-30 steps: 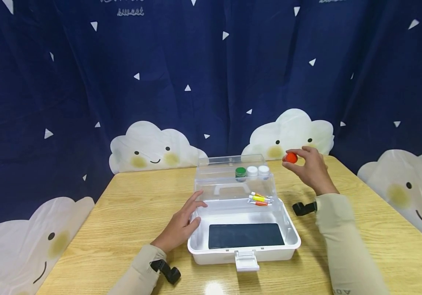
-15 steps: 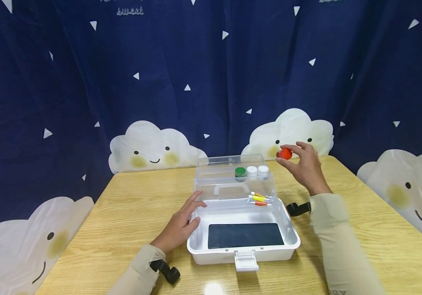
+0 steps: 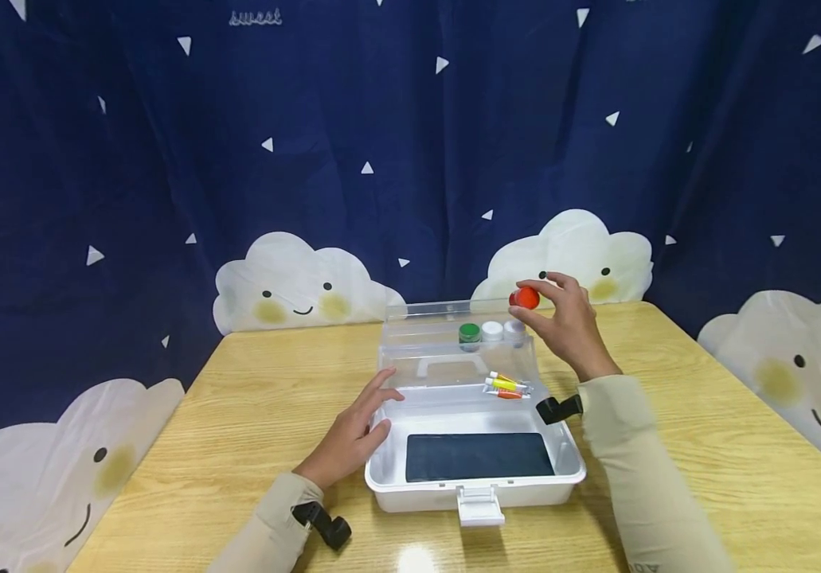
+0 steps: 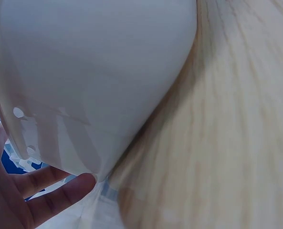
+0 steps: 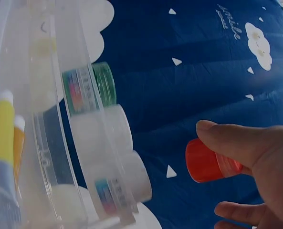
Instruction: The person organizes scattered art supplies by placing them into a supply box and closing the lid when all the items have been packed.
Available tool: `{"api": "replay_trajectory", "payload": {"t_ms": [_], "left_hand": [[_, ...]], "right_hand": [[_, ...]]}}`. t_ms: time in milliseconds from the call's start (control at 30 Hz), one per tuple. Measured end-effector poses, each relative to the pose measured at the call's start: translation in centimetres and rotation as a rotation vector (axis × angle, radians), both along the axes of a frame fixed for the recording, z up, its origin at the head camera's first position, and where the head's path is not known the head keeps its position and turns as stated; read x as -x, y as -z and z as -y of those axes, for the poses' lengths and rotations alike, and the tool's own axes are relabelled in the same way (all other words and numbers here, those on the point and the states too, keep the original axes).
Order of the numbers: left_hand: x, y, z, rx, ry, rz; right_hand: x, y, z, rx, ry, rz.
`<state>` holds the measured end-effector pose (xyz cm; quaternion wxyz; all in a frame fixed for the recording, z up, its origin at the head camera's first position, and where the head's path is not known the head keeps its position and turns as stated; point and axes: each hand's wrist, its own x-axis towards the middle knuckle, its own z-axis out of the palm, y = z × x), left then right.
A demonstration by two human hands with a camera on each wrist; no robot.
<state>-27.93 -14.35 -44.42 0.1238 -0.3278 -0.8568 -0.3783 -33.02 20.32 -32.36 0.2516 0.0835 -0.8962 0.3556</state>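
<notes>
My right hand point(image 3: 573, 326) pinches a small jar with a red lid point(image 3: 527, 298) between thumb and fingers. It is held above the right end of the upper clear tray. In the right wrist view the red jar point(image 5: 207, 161) is tilted on its side, apart from the jars in the tray. That tray holds a green-lidded paint jar point(image 3: 469, 333) and two white-lidded jars point(image 3: 492, 331). On the left wall of the white storage box point(image 3: 424, 500) rests my left hand point(image 3: 345, 446), fingers spread. Its fingertips touch the box's outer side in the left wrist view.
Several paint tubes point(image 3: 506, 387), yellow, orange and red, lie in the lower clear tray point(image 3: 399, 368). A dark panel point(image 3: 478, 457) covers part of the box floor. The front latch point(image 3: 480, 507) hangs down. Wooden table point(image 3: 267, 398) surrounds the box; a blue curtain point(image 3: 338, 103) hangs behind.
My right hand has carried the red-lidded jar leftward, from beside the box to above the upper tray's right end. The left hand has stayed on the box wall.
</notes>
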Motion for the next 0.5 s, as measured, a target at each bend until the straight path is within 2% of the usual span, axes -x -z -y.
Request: {"api": "replay_trajectory", "payload": {"t_ms": [167,400,500], "left_hand": [[0.1,0.1,0.0,0.003,0.001,0.001],[0.0,0.0,0.1,-0.002,0.004,-0.008],[0.0,0.1,0.1,-0.005,0.006,-0.015]], "right_hand": [[0.1,0.0,1.3,-0.025,-0.035,-0.020],[0.4,0.7,2.9,-0.073,-0.064,0.012],[0.5,0.7,3.3,-0.069,-0.072,-0.001]]}}
